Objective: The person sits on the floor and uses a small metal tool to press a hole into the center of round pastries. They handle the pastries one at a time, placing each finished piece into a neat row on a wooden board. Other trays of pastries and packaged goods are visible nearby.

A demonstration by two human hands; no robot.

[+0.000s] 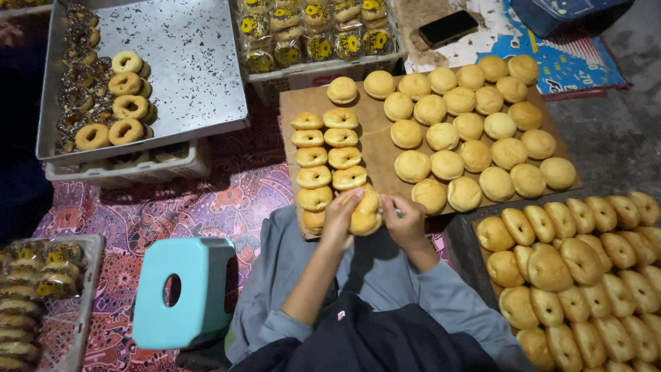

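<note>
The left hand grips a round golden bun at the near edge of the brown board; the right hand pinches a thin tool, barely visible. The bun looks light, soft and easily crushed, best cupped around its sides. Beside it lie ten split buns in two columns, and roughly twenty-five whole ones further right.

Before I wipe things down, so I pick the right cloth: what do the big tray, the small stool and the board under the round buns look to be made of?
The tray looks like bare metal: grey, dull sheen, folded rim. The stool looks like moulded plastic: smooth, even turquoise, rounded edges. The board looks like raw plywood or cardboard: matte brown, unfinished; I cannot tell which.
</note>
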